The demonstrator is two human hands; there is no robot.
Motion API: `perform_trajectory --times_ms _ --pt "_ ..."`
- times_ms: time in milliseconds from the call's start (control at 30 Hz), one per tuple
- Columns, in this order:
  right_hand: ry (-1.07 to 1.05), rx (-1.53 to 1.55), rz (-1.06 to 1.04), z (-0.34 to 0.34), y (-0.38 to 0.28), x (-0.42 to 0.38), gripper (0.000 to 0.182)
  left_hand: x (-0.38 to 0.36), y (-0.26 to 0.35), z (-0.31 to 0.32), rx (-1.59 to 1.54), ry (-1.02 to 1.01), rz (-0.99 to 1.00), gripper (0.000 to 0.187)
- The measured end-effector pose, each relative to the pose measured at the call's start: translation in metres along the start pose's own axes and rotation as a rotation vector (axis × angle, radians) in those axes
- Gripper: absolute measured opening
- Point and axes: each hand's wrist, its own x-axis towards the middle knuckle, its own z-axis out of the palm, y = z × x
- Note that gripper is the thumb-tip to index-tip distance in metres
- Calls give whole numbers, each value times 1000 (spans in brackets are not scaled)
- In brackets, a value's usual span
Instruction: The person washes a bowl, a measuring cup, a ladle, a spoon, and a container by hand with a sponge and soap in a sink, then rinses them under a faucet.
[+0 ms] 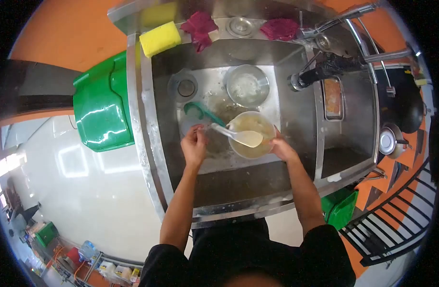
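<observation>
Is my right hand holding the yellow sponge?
No, the yellow sponge lies on the sink's rim, while your right hand grips the side of a bowl.

Two hands (194, 146) (282, 146), one pale spoon (248, 138), at least two bowls (248, 86) (252, 151), two sink basins (224, 185) (344, 134), two dark red cloths (200, 29) (280, 29), one yellow sponge (160, 39), one rectangular tray (333, 98)

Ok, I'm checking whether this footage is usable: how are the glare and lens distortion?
Head view: strong fisheye, the stainless-steel sink edges bowing, corners black; head view: glare on the glossy white floor and shiny green plastic bin, washed-out patches at far left; head view: lower-left clutter too small and soft to identify, while the white spoon stays readable.
</observation>
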Motion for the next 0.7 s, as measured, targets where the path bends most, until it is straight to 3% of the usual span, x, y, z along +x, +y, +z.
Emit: perform_trajectory --times_ms 100,167,233,300,333,367,400,433,467,500,533,633,700 --pt "186 -230 83 19 0 -7 86 7 -26 -2 123 105 132 23" --pt "270 -338 1 35 -9 -7 85 10 -36 0 119 69 49 30" --pt "341 -429 -79 31 -3 -3 85 21 -81 -4 689 123 277 39" --pt "459 -738 -353 10 10 5 88 30 -102 -4 777 126 219 43" --pt "466 -742 -348 10 17 3 88 32 -113 -1 858 125 150 47" --pt "577 -977 -397 29 16 -5 93 33 -133 -1 851 114 141 47" --pt "681 -1219 -447 48 12 -13 98 37 -153 -3 1020 121 249 47" --pt "680 -1234 -448 65 6 -18 98 41 -162 -2 1187 137 363 48" --pt "695 -1456 -385 82 0 -20 101 40 -158 1 1176 144 359 48" --pt "704 -1675 -316 93 -5 -21 104 38 -149 -1 1168 15 272 44" --pt "701 -1681 -316 98 -10 -22 104 35 -140 -2 1157 -117 185 40" --pt "700 -1879 -314 105 -13 -26 105 31 -139 3 1394 -306 160 33" --pt "790 -1943 -391 102 -15 -31 106 25 -131 9 1385 -397 180 30"
